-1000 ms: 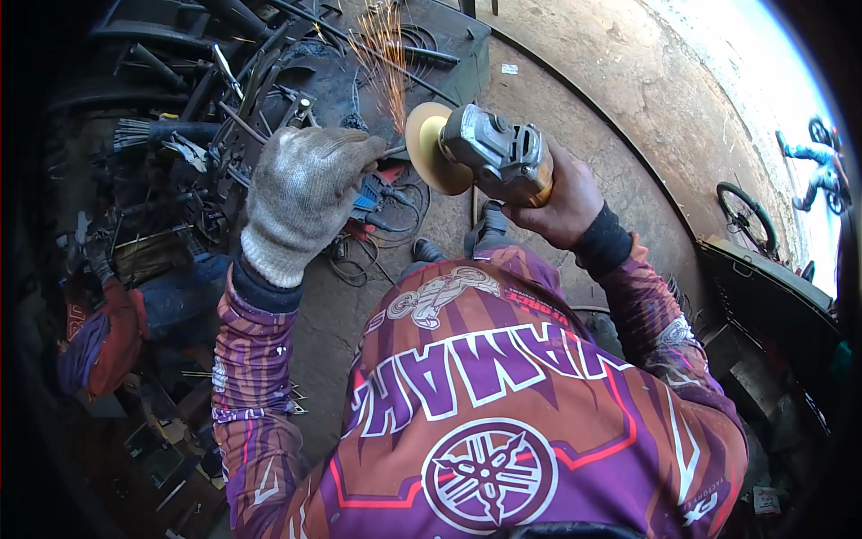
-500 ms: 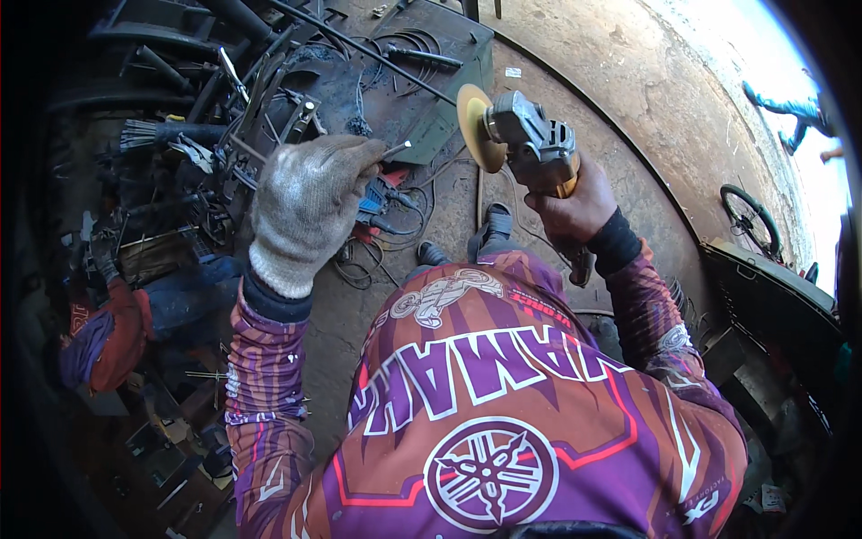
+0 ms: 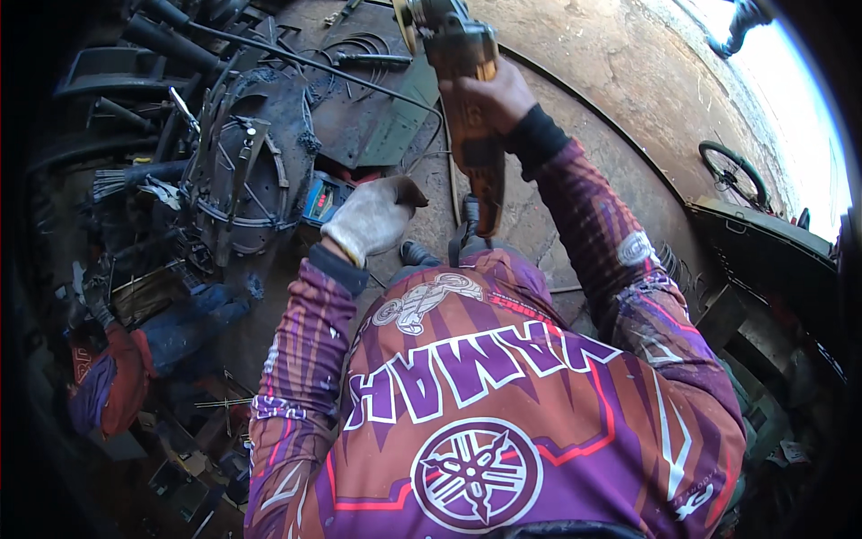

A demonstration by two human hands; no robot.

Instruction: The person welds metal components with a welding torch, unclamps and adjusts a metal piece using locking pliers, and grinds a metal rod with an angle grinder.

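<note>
While the right hand [image 3: 489, 94] is clenched around the body of an angle grinder [image 3: 453, 54], raised well up and away from the body, the main risk I judge is the tool's power cable [image 3: 467, 229]: it hangs from the tail of the grinder down toward the chest, close to the purple patterned jersey, and could snag on the sleeve or get pulled across the disc [image 3: 409, 22] if the tool swings. Only one hand carries the grinder (its disc end sits at the top edge of the view, partly cut off), so a slip or a kick of the tool would be hard to check. That hand looks bare, which leaves it open to hot metal.

The left hand [image 3: 373, 216], in a pale work glove, hangs loosely curled and holds nothing that I can see; it hovers just beside a small blue-green box [image 3: 321, 199] and near a dark welded wire frame [image 3: 247, 166] lying beyond it. Thin rods and a long dark cable [image 3: 296, 58] cross the rusty metal sheet [image 3: 359, 117] ahead of the gloved hand, and any of them could catch a glove or trip a foot. Left of that hand, scrap metal, a bundle of rods [image 3: 112, 184] and red cloth [image 3: 121, 382] crowd the dirt floor. Off to the right of the grinder hand a bicycle wheel [image 3: 732, 175] stands well apart.
</note>
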